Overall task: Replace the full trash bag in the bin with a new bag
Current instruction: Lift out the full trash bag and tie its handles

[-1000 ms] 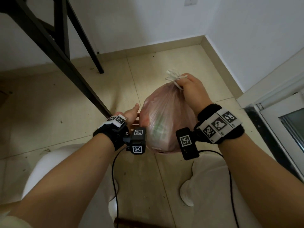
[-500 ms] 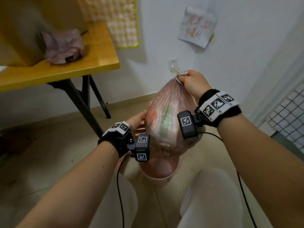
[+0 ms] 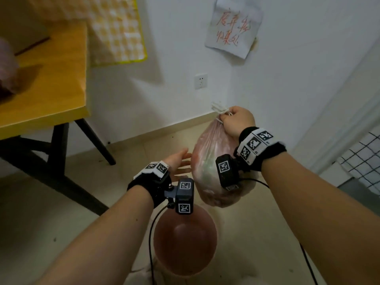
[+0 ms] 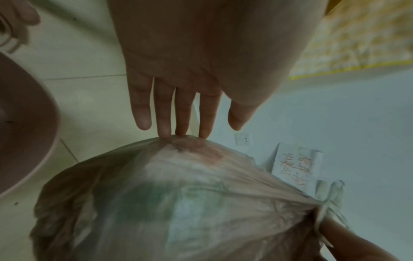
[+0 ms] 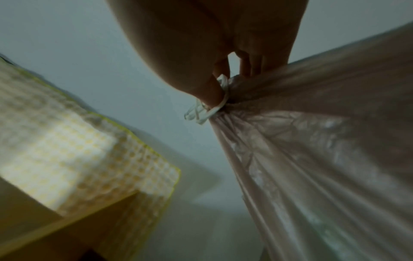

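Pink full trash bag point(image 3: 213, 161) hangs from your fisted right hand point(image 3: 236, 120); steady it at nine o'clock with flat left fingers point(image 4: 165, 123), clearing the bin point(image 3: 185, 239).

Full, tied pinkish trash bag point(image 3: 213, 161) hangs above the bagless pink bin point(image 3: 185, 241).

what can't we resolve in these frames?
- Full trash bag contents: film is translucent, only green and pale blurs, all views.
- Bag's underside: head view, hidden behind the wrist cameras.
- Bin base: head view, too dark.
- Right hand fingertips: right wrist view, buried in the bag's white ties.
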